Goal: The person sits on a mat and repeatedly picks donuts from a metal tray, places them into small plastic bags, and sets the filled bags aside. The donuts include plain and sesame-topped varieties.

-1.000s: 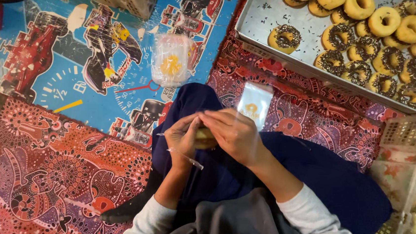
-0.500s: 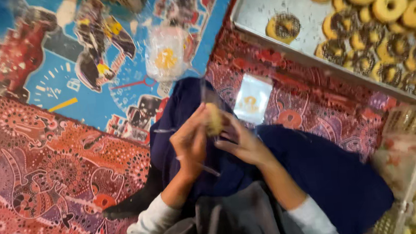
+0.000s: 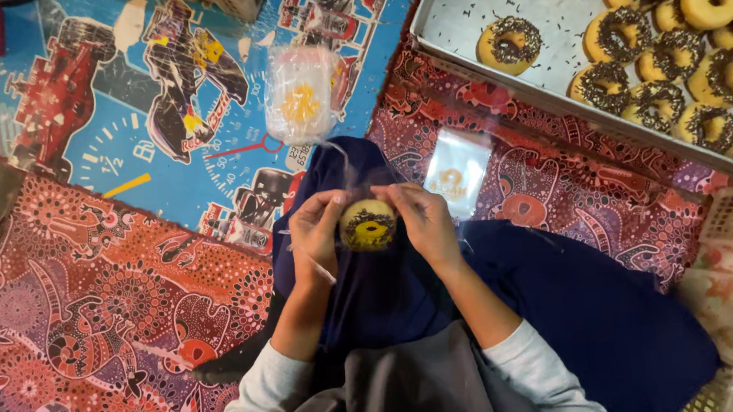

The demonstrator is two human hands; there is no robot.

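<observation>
While both hands pinch it over the dark blue lap cloth (image 3: 408,290), left hand (image 3: 317,236) and right hand (image 3: 424,223) at opposite rims, the doughnut (image 3: 368,225), seemingly bagged in thin plastic, looks soft, light, crumbly: best held by its edges.

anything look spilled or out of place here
Loose dark sprinkles are scattered over the bare part of the metal tray, off the donuts. One sprinkled donut sits apart from the rest. An empty clear bag lies flat on the mat. Both hands, left and right, hold a bagged donut upright.
</observation>
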